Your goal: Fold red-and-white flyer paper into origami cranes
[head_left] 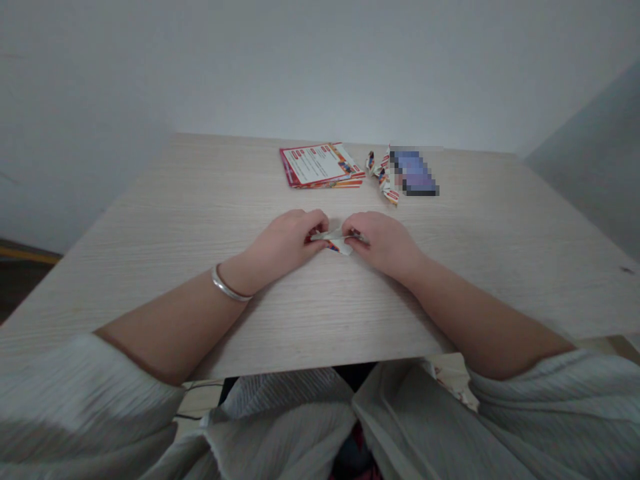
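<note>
Between my two hands, low over the table, is a small folded, crumpled piece of printed paper [340, 247], white with a red and blue print. My left hand [295, 237] pinches its left end between thumb and fingers. On the other side my right hand [383, 240] grips the right end in the same way. Part of the paper is hidden inside the fingers. Both forearms rest along the table, and a silver bangle [227, 287] circles my left wrist.
Behind my hands lies a stack of printed leaflets [325, 165] with red edges. Right of it sit crumpled, twisted paper pieces [384, 181], beside a phone-like object [415, 172] blurred by pixels. The pale wooden table [200, 200] reaches back to a wall [320, 67].
</note>
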Demonstrator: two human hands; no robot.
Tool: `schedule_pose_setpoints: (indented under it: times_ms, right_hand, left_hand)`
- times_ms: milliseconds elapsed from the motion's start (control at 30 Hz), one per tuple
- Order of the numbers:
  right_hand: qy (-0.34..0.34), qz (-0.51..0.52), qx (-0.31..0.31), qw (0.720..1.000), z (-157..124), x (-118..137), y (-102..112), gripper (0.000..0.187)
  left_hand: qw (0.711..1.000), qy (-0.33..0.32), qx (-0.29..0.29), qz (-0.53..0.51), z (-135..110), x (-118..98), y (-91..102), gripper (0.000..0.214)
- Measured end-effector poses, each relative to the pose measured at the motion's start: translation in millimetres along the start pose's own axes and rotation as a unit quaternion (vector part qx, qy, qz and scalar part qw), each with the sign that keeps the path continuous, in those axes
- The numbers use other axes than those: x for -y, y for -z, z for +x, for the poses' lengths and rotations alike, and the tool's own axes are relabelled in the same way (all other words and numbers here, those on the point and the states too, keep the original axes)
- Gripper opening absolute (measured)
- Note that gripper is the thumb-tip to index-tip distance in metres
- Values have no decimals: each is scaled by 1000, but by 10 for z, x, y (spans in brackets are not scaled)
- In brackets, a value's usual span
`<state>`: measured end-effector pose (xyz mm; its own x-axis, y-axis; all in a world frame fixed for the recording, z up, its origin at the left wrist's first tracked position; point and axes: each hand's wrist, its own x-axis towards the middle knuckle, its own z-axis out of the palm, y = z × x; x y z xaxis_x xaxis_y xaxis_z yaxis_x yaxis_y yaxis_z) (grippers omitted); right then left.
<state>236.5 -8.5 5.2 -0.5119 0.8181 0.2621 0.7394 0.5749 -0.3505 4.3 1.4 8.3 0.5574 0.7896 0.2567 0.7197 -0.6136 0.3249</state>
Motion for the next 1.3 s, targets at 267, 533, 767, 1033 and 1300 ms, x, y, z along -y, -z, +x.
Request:
schedule_pose_setpoints:
  times_ms: [267,533,767,1033,1300]
  right_hand:
    - [-22,-13,8,1000,-4,-20,54,13]
    - [-97,22,7,995,50,45,81,13]
    - [-117,49,-2,992,33,-37,106,10]
    - [-85,67,1,994,48,28,78,12]
    - [-85,146,-16,986,12,22,21,21]
  left_hand:
    - [994,-75,31,67,33,102,29,19]
    - [985,-31,62,159,52,34,101,24]
    - [989,7,47,142,2,93,138,23]
    - [998,-51,21,32,19,52,31,33]
    - [994,-56,50,79,30,13,33,23]
